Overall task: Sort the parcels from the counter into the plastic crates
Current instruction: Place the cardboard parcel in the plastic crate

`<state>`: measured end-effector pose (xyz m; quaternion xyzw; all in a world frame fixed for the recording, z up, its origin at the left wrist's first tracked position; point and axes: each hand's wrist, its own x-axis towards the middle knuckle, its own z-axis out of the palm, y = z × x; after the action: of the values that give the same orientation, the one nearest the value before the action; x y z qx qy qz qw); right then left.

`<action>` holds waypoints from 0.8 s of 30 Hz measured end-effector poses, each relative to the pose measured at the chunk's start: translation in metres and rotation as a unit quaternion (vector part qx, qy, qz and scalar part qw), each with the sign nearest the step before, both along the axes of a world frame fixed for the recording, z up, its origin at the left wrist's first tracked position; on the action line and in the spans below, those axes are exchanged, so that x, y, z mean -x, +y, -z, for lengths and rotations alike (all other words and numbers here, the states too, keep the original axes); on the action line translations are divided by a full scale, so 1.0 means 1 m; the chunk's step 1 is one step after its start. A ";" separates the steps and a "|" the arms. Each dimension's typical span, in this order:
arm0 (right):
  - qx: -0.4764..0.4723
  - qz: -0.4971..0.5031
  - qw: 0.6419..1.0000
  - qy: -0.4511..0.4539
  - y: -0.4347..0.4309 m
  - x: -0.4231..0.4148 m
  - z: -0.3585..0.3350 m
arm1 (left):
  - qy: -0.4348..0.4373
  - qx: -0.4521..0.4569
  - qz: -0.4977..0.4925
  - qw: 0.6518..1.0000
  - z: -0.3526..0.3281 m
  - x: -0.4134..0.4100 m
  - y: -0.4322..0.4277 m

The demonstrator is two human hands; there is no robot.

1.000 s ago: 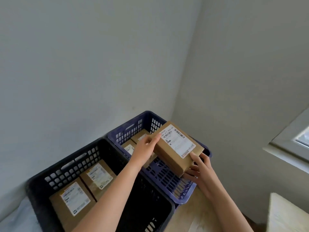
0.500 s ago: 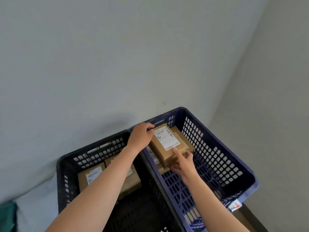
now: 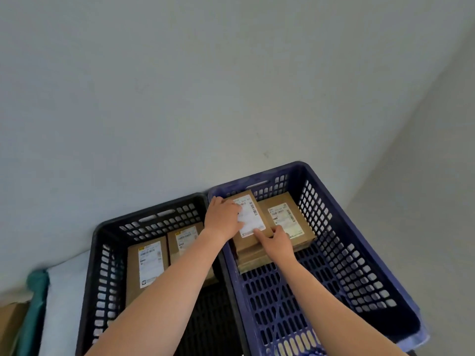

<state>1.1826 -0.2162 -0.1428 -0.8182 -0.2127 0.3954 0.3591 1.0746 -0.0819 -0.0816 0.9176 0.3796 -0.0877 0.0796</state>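
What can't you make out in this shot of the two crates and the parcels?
Head view only.
- Label print on the top parcel: too small, partly under the left hand.
- Parcels beneath it in the blue crate: only edges show by the right hand; count unclear.
- Right parcel in the black crate: near end hidden by the left forearm.
- Brown thing at bottom left: cut off by the frame edge.

Going off my right crate (image 3: 359, 255): top parcel (image 3: 250, 214) sits on a stack (image 3: 254, 263) in its far-left corner, another parcel (image 3: 285, 219) just right of that, left crate (image 3: 105, 265) touching its left side.
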 end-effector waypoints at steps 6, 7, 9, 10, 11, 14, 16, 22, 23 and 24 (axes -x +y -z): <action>0.048 -0.058 0.997 -0.011 0.009 -0.016 0.006 | 0.061 -0.027 0.003 0.998 0.003 -0.012 -0.004; 0.054 -0.067 0.996 -0.011 0.011 -0.017 0.004 | 0.070 -0.032 0.003 0.997 0.002 -0.013 -0.006; 0.071 -0.087 0.994 -0.010 0.013 -0.018 -0.002 | 0.076 -0.040 0.002 0.996 -0.003 -0.016 -0.010; 0.076 -0.098 0.992 -0.013 0.013 -0.018 -0.006 | 0.076 -0.041 -0.001 0.996 -0.004 -0.017 -0.012; 0.080 -0.108 0.991 -0.018 0.013 -0.017 -0.010 | 0.074 -0.043 -0.006 0.996 -0.006 -0.018 -0.015; 0.074 -0.113 0.991 -0.022 0.009 -0.012 -0.015 | 0.057 -0.046 -0.024 0.997 -0.005 -0.016 -0.022; 0.075 -0.111 0.991 -0.011 0.007 -0.011 -0.017 | 0.053 -0.047 -0.031 0.997 -0.004 -0.015 -0.026; 0.059 -0.146 0.985 -0.072 0.000 -0.022 -0.055 | -0.011 -0.010 -0.042 0.999 -0.015 -0.007 -0.029; 0.028 -0.129 0.988 -0.085 -0.001 -0.025 -0.068 | -0.050 0.005 -0.045 0.998 -0.022 -0.005 -0.028; -0.014 -0.113 0.989 -0.099 -0.001 -0.029 -0.083 | -0.109 0.023 -0.061 0.992 -0.030 -0.002 -0.027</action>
<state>1.2113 -0.2171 -0.0597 -0.8189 -0.3437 0.3475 0.3010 1.0768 -0.1088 -0.0518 0.8949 0.4215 0.0090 0.1466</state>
